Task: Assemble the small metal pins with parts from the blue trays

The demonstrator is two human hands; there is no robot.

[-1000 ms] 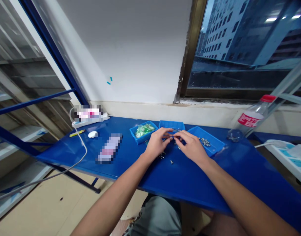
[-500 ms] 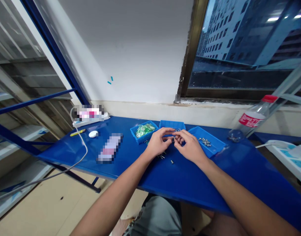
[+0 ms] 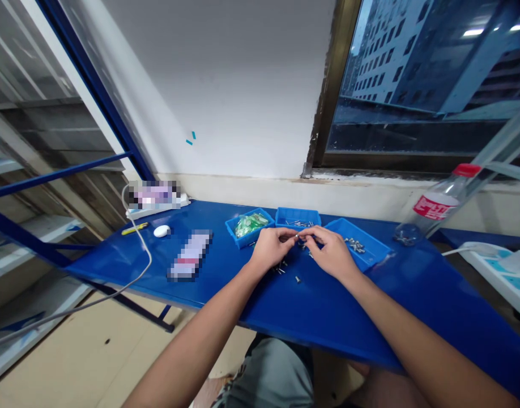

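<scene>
My left hand (image 3: 272,248) and my right hand (image 3: 329,248) meet above the blue table, fingertips pinched together. Between them is a small metal piece, perhaps a screw, mostly covered by the fingers. Under and beside my left hand lie several thin metal screws (image 3: 280,268). One short screw (image 3: 298,279) rests by itself closer to me. Beyond my hands stands a blue tray (image 3: 298,215) with thin metal pieces in it. To the right, another blue tray (image 3: 373,249) holds several short screws (image 3: 354,245). The left blue tray (image 3: 239,242) contains green plastic packets (image 3: 249,224).
On the left of the table (image 3: 247,300) lie a blurred-out phone-like object (image 3: 190,255), a white round object (image 3: 161,231) and a yellow cutter (image 3: 134,229). A cable (image 3: 147,249) hangs over the edge. A plastic bottle (image 3: 434,205) stands at right, near a power strip (image 3: 498,272).
The fingers of both hands have drawn lower and closer into a pinch, uncovering more of the middle tray. The trays and loose screws stay in place.
</scene>
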